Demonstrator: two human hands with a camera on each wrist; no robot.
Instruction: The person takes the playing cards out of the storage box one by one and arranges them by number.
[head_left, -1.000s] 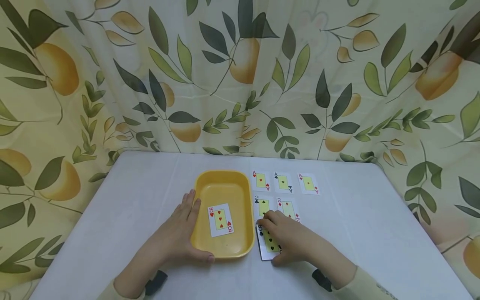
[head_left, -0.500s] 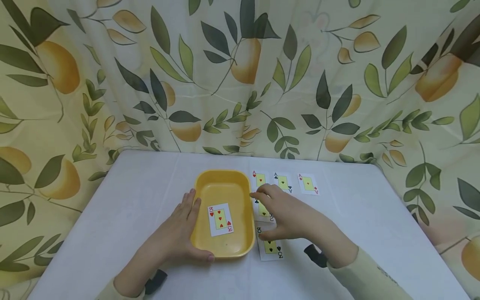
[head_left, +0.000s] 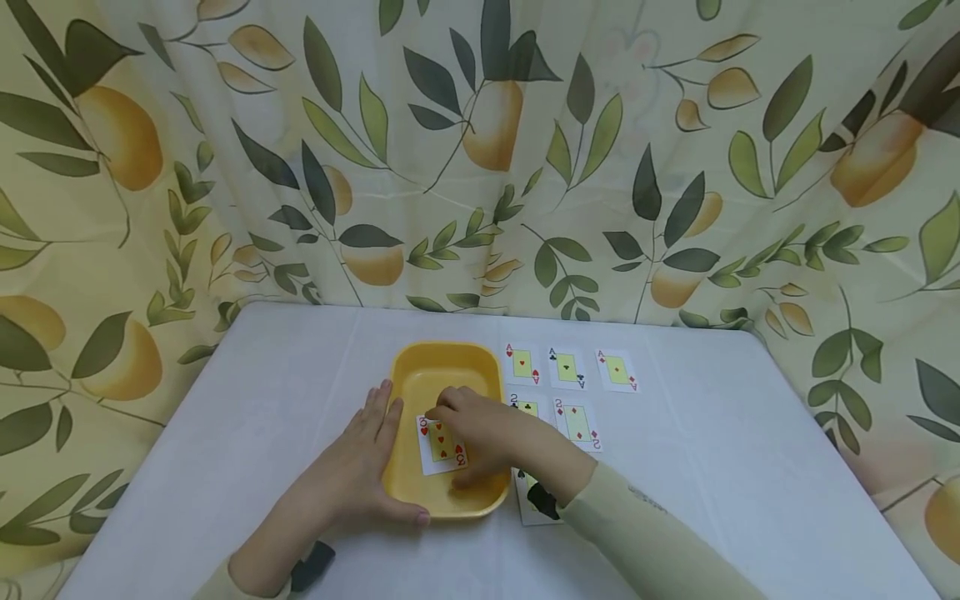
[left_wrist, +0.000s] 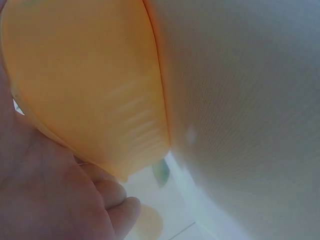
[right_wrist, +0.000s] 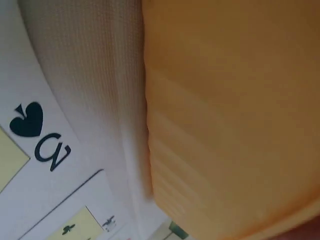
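A yellow plastic tray (head_left: 420,375) stands on the table with a three of hearts (head_left: 438,454) lying face up inside. My left hand (head_left: 356,467) rests along the tray's left side, fingers extended at the rim and thumb by the front left corner. Over the tray reaches my right hand (head_left: 483,429), its fingertips at the card's upper edge and its thumb lower, right of the card. No grip on the card shows. Just right of the tray, the three of spades (head_left: 531,510) lies partly under the right wrist; the right wrist view shows its corner (right_wrist: 40,130).
Behind the spade card lie a two of clubs (head_left: 527,407), partly covered by the arm, and a two of diamonds (head_left: 577,425). Farther back is a row of aces: hearts (head_left: 522,364), clubs (head_left: 567,367), diamonds (head_left: 617,370). A patterned curtain (head_left: 480,208) hangs behind the table.
My right hand has left the three of spades, lifted over the twos, and moved left into the tray above the three of hearts. The left hand stays at the tray.
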